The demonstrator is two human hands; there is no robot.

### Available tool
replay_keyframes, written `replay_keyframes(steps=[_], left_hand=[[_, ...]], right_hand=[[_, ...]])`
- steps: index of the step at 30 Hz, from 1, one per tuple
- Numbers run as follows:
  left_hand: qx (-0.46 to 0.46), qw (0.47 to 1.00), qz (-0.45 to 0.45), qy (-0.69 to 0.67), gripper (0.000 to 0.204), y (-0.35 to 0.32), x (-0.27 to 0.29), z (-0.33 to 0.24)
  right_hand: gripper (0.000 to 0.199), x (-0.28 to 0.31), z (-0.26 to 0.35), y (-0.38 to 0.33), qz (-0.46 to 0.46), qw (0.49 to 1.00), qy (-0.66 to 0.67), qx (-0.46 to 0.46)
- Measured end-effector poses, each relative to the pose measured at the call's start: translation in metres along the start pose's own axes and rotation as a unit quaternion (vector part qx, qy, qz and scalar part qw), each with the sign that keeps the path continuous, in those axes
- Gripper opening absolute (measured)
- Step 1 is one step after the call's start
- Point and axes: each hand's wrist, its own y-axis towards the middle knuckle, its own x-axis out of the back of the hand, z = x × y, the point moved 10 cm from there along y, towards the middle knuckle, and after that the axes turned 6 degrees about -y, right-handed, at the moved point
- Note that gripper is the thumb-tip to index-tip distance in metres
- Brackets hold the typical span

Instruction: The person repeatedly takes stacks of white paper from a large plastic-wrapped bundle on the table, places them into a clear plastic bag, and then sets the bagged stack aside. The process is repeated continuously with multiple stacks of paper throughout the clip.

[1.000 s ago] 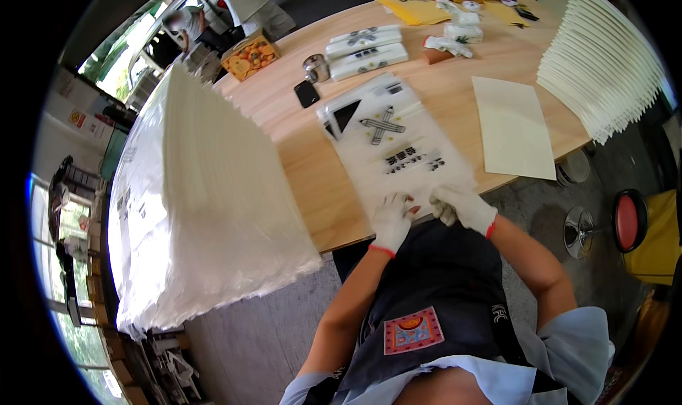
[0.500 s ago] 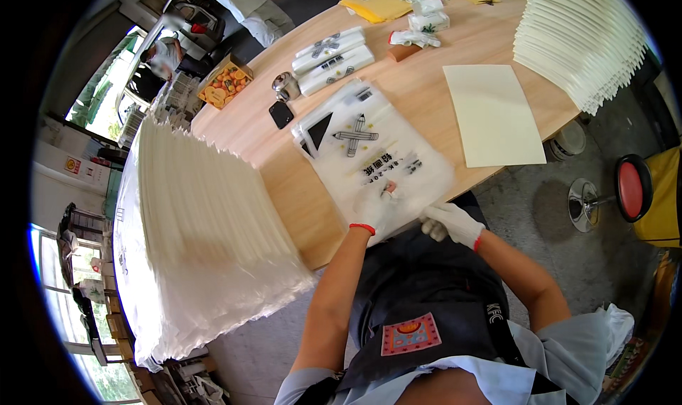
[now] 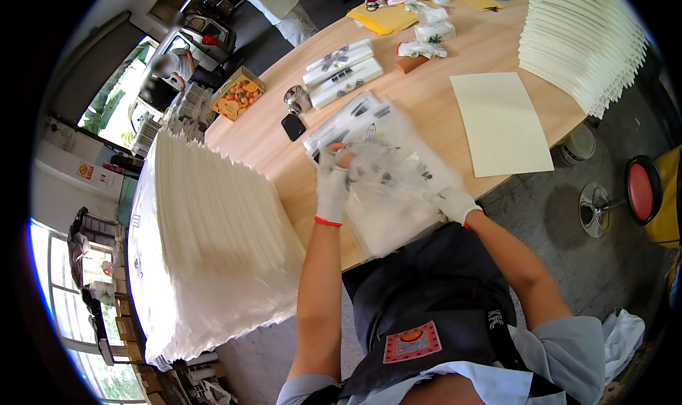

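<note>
A stack of clear plastic bags point(image 3: 420, 148) printed with black pencil drawings lies at the table's near edge. The top bag point(image 3: 387, 172) is lifted and creased between my hands. My left hand point(image 3: 332, 185), in a white glove with bare fingertips, is closed on that bag's left side; motion blurs it a little. On the right, my right hand point(image 3: 452, 203), gloved too, pinches the bag near its near right corner. Its fingertips are partly lost against the film.
A tall stack of paper in plastic point(image 3: 213, 227) stands at the left. One cream sheet point(image 3: 501, 124) lies to the right, before a fanned paper pile point(image 3: 582, 43). Farther back are rolled printed bags point(image 3: 344, 75), a metal tin point(image 3: 297, 98), a phone point(image 3: 293, 127) and a fruit box point(image 3: 239, 94).
My left hand has moved away from me and leftward, drawing the top bag up off the stack. My right hand has shifted slightly onto the bag's corner. The view has tilted slightly.
</note>
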Motion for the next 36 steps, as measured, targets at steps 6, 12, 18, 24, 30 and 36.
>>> replay_keyframes(steps=[6, 12, 18, 24, 30, 36], left_hand=[[-0.191, 0.888, 0.189, 0.372, 0.023, -0.089, -0.156, -0.034], [-0.203, 0.831, 0.286, 0.432, 0.027, -0.171, -0.208, 0.000], [-0.184, 0.873, 0.113, 0.437, 0.020, -0.104, -0.073, 0.070], [0.124, 0.929, 0.145, 0.317, 0.020, -0.096, -0.033, 0.122], [0.187, 0.937, 0.173, 0.240, 0.026, -0.072, -0.090, 0.147], [0.359, 0.923, 0.114, -0.073, 0.036, -0.058, -0.121, 0.199]], right_hand=[[0.042, 0.024, 0.132, -0.019, -0.265, 0.917, -0.137, 0.266], [0.043, 0.007, 0.108, -0.047, -0.230, 0.861, -0.245, 0.381], [0.046, 0.036, 0.039, -0.026, -0.163, 0.931, -0.221, 0.239], [0.078, 0.242, -0.182, -0.035, -0.448, 0.846, -0.215, -0.192], [0.042, 0.250, -0.286, -0.015, -0.218, 0.926, 0.230, -0.207], [0.031, 0.162, -0.192, -0.086, -0.153, 0.887, 0.423, -0.105]])
